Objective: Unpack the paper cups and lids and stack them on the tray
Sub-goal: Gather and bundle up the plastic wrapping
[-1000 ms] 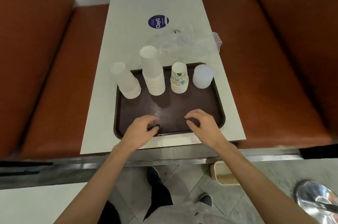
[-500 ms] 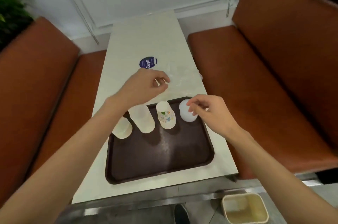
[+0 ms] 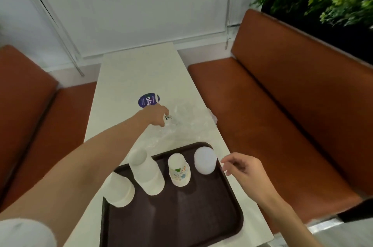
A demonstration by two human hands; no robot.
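Three upturned paper-cup stacks [image 3: 147,174] and a lid stack [image 3: 204,163] line the brown tray's [image 3: 171,218] far edge, with open tray floor nearer. The right hand [image 3: 242,168] hovers over the right rim, loosely curled and holding nothing. The left hand [image 3: 156,114] touches the clear plastic wrap [image 3: 187,123] beyond the tray; I cannot tell if it grips.

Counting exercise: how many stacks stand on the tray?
4, along the tray's far edge: short white cups at the left corner, tall white cups, patterned cups, lids at the right. None look hidden.
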